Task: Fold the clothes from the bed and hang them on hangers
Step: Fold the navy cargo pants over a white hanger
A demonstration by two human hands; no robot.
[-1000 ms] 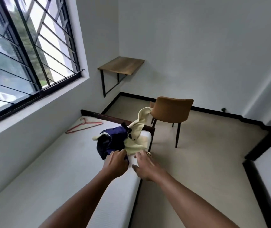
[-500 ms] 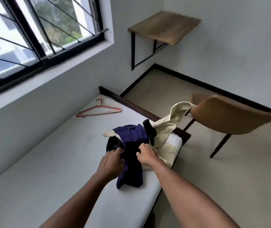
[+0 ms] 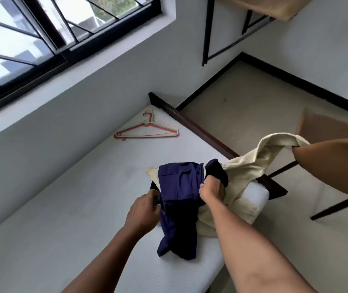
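Working at the foot end of the bed (image 3: 63,208), with a cream garment (image 3: 247,172) spread there and trailing onto the chair (image 3: 327,157), a navy garment (image 3: 179,182) bunched on top. Left hand (image 3: 143,212) pinching the navy cloth's left edge, right hand (image 3: 212,190) clenched on its far right edge. Best to raise both edges level, shake flat, leave the cream piece behind. Counted: one bed, one chair, two garments, seemingly two hangers (image 3: 147,132) stacked near the wall, two hands.

Matt cloth garment (image 3: 179,182), plastic hangers (image 3: 147,132)

Bright daylight from the window (image 3: 41,34) — edges warped.
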